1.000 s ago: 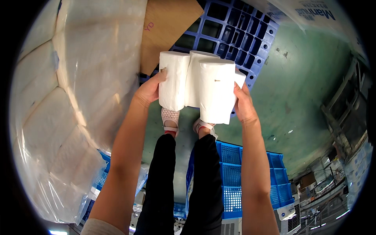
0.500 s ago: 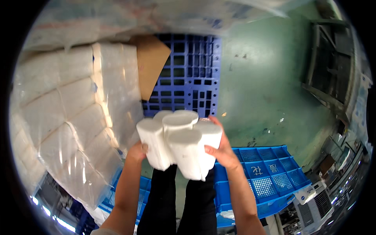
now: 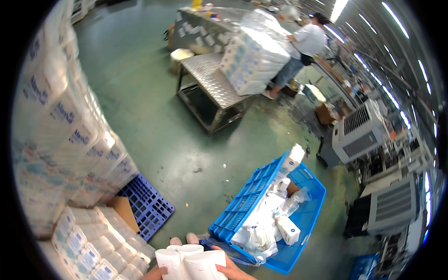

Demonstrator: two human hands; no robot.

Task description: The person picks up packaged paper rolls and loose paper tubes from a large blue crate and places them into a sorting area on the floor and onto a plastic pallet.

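Both hands grip a cluster of white paper rolls point(image 3: 203, 264) at the lower edge of the view. My left hand point(image 3: 156, 272) closes on the cluster's left side and my right hand point(image 3: 227, 268) on its right side. The picture's edge cuts off the lower part of the rolls and my forearms. Just right of them stands a large blue plastic crate point(image 3: 305, 233), holding white packs, crumpled white material and clear plastic. To the left are stacked wrapped packs of rolls point(image 3: 95, 242).
A blue-purple pallet point(image 3: 149, 205) and cardboard point(image 3: 123, 212) lie beside a tall wall of wrapped packs point(image 3: 60, 126). Farther off, a metal table point(image 3: 210, 77) bears a large bagged bundle point(image 3: 254, 60), with a person point(image 3: 303, 44) beside it. Grey machine units point(image 3: 361, 130) stand at right.
The view has swung up and to the right, bringing in the crate's contents, the metal table and the person. The rolls, still in both hands, now appear at the lower edge.
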